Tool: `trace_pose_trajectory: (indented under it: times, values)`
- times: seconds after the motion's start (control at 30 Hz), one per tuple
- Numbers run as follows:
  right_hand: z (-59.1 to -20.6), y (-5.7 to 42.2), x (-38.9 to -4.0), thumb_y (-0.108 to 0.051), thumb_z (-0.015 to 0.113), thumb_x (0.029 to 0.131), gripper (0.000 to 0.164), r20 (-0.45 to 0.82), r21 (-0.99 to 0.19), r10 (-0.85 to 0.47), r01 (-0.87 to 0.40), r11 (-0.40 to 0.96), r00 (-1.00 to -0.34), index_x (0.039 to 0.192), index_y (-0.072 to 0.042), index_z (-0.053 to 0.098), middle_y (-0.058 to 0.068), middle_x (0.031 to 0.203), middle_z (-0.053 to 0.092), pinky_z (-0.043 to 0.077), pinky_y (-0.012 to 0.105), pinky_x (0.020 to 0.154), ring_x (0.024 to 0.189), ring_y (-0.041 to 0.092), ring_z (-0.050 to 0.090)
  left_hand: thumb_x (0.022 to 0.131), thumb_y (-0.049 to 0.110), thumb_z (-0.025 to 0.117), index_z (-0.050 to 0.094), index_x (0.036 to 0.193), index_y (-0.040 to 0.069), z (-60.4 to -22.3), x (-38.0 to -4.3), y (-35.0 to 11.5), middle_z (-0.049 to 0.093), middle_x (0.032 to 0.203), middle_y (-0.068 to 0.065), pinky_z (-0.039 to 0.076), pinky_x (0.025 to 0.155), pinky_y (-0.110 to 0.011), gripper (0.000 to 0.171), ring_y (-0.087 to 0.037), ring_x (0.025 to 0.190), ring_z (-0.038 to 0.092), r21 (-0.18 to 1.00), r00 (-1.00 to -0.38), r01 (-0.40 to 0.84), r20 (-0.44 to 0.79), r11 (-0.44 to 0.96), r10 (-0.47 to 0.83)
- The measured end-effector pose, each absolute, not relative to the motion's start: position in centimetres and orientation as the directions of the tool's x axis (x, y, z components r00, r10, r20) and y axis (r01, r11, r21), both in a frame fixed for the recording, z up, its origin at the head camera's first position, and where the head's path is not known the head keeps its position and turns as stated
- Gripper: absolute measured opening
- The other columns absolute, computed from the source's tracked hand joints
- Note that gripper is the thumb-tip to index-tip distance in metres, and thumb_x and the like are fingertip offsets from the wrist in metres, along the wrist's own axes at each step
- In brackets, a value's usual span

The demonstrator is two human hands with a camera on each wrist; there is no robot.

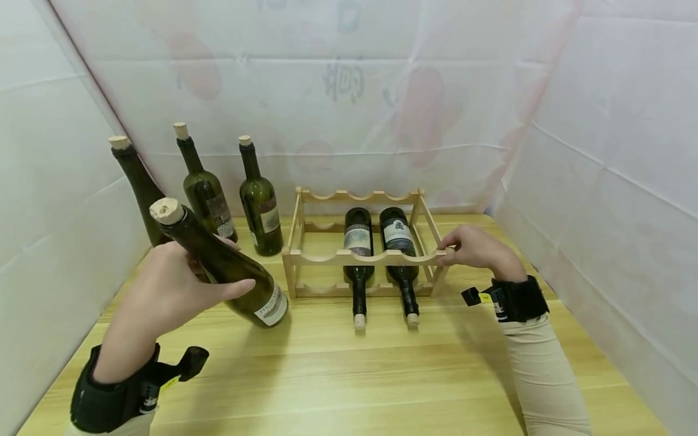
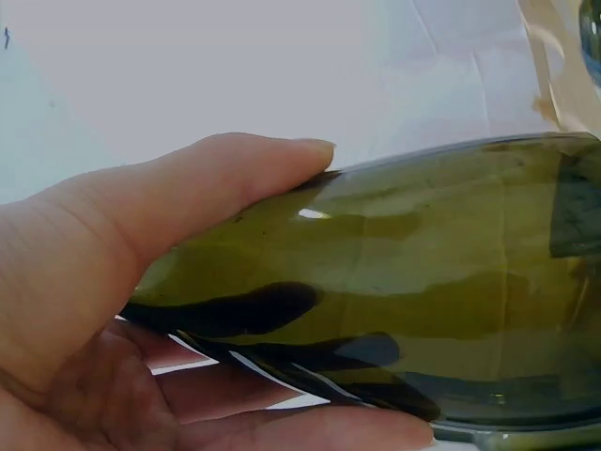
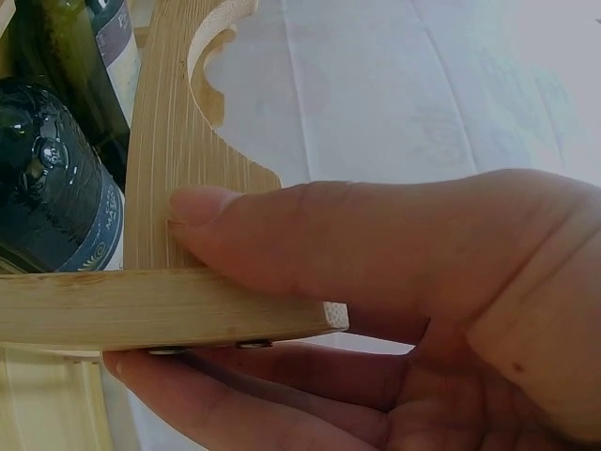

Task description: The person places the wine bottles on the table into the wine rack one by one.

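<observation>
My left hand (image 1: pixel 171 287) grips a corked green wine bottle (image 1: pixel 231 260) around its shoulder. The bottle leans, cork toward the upper left and labelled base low to the right, left of the rack. In the left wrist view its green glass (image 2: pixel 451 254) lies between thumb and fingers. With thumb and fingers, my right hand (image 1: pixel 477 251) pinches the front right corner of a wooden wine rack (image 1: pixel 319 259). The right wrist view shows the thumb on the scalloped rail (image 3: pixel 160 188) and fingers beneath the corner. Two bottles, one left (image 1: pixel 358 278) and one right (image 1: pixel 403 278), lie on the rack's lower level, necks forward.
Three corked bottles stand at the back left: a far left one (image 1: pixel 139 188), a middle one (image 1: pixel 204 188) and one beside the rack (image 1: pixel 259 206). Whitish sheeting (image 1: pixel 262 91) hangs behind and at both sides of the wooden table (image 1: pixel 327 375).
</observation>
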State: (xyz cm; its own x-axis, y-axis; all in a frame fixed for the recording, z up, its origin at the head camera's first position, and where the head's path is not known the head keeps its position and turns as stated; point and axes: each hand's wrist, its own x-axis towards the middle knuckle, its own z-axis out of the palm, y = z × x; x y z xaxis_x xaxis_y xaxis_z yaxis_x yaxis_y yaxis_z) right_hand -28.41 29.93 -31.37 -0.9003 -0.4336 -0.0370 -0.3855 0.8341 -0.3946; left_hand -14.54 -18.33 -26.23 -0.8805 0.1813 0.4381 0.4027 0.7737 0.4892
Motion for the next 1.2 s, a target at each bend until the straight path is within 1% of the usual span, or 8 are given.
trace_pose_trajectory:
  times: [0.23, 0.4, 0.6, 0.77, 0.9, 1.07, 1.17, 1.2]
  values:
    - [-31.3, 29.9, -28.3, -0.018, 0.075, 0.081, 0.015, -0.049, -0.411, -0.426, -0.37, 0.833, -0.903, 0.093, -0.009, 0.076, 0.001, 0.085, 0.069, 0.039, 0.032, 0.06, 0.066, 0.017, 0.048, 0.066, 0.037, 0.086, 0.067, 0.104, 0.018, -26.9, -14.0, -16.6, 0.066, 0.098, 0.009, 0.052, 0.069, -0.035, 0.046, -0.006, 0.084, 0.061, 0.494, -0.81, 0.556, 0.502, 0.669, 0.303]
    - [-31.3, 29.9, -28.2, -0.017, 0.075, 0.081, 0.015, -0.047, -0.415, -0.43, -0.374, 0.829, -0.901, 0.093, -0.008, 0.076, 0.0, 0.081, 0.069, 0.037, 0.032, 0.059, 0.064, 0.017, 0.046, 0.065, 0.033, 0.087, 0.069, 0.105, 0.021, -27.5, -13.8, -15.1, 0.068, 0.098, 0.009, 0.052, 0.068, -0.032, 0.045, -0.005, 0.085, 0.062, 0.543, -0.806, 0.579, 0.491, 0.608, 0.33]
    - [-31.3, 30.0, -28.3, -0.018, 0.076, 0.08, 0.015, -0.048, -0.406, -0.428, -0.374, 0.834, -0.903, 0.092, -0.009, 0.076, -0.001, 0.081, 0.068, 0.037, 0.032, 0.058, 0.063, 0.017, 0.045, 0.065, 0.023, 0.088, 0.07, 0.108, 0.023, -28.5, -13.7, -13.7, 0.068, 0.104, 0.008, 0.054, 0.07, -0.029, 0.047, -0.004, 0.089, 0.063, 0.515, -0.763, 0.64, 0.513, 0.57, 0.393]
    - [-31.3, 29.9, -28.4, -0.018, 0.076, 0.08, 0.013, -0.047, -0.415, -0.429, -0.373, 0.83, -0.902, 0.091, -0.01, 0.076, -0.002, 0.081, 0.068, 0.037, 0.032, 0.059, 0.064, 0.017, 0.045, 0.069, 0.014, 0.084, 0.067, 0.114, 0.023, -29.4, -13.6, -13.0, 0.067, 0.113, 0.004, 0.053, 0.077, -0.026, 0.049, -0.008, 0.099, 0.062, 0.561, -0.703, 0.711, 0.555, 0.423, 0.445]
    - [-31.3, 29.9, -28.4, -0.018, 0.075, 0.08, 0.012, -0.048, -0.422, -0.435, -0.377, 0.825, -0.899, 0.09, -0.01, 0.076, -0.001, 0.08, 0.069, 0.038, 0.032, 0.06, 0.065, 0.016, 0.047, 0.074, 0.012, 0.081, 0.064, 0.119, 0.021, -30.2, -13.5, -12.6, 0.063, 0.122, 0.0, 0.051, 0.085, -0.026, 0.048, -0.013, 0.109, 0.059, 0.497, -0.635, 0.773, 0.604, 0.395, 0.482]
    - [-31.3, 29.9, -28.4, -0.019, 0.076, 0.08, 0.012, -0.043, -0.415, -0.441, -0.386, 0.824, -0.896, 0.089, -0.011, 0.076, -0.002, 0.079, 0.068, 0.038, 0.032, 0.059, 0.063, 0.016, 0.046, 0.074, 0.01, 0.079, 0.067, 0.114, 0.02, -31.0, -13.7, -12.0, 0.065, 0.12, -0.004, 0.05, 0.088, -0.032, 0.043, -0.017, 0.112, 0.058, 0.376, -0.588, 0.801, 0.639, 0.465, 0.497]
    - [-31.4, 29.9, -28.4, -0.019, 0.075, 0.081, 0.011, -0.044, -0.411, -0.443, -0.388, 0.825, -0.895, 0.089, -0.012, 0.076, -0.002, 0.078, 0.068, 0.037, 0.031, 0.057, 0.062, 0.016, 0.045, 0.074, 0.002, 0.077, 0.068, 0.114, 0.017, -31.5, -13.7, -11.8, 0.064, 0.121, -0.007, 0.049, 0.091, -0.034, 0.044, -0.02, 0.114, 0.057, 0.355, -0.569, 0.814, 0.648, 0.46, 0.506]
    - [-31.4, 29.9, -28.4, -0.019, 0.075, 0.081, 0.011, -0.045, -0.411, -0.442, -0.386, 0.826, -0.896, 0.089, -0.012, 0.076, -0.002, 0.078, 0.068, 0.037, 0.031, 0.057, 0.062, 0.016, 0.044, 0.073, -0.004, 0.075, 0.068, 0.114, 0.015, -31.6, -13.7, -11.7, 0.064, 0.121, -0.007, 0.049, 0.09, -0.035, 0.046, -0.022, 0.115, 0.056, 0.345, -0.561, 0.818, 0.653, 0.46, 0.509]
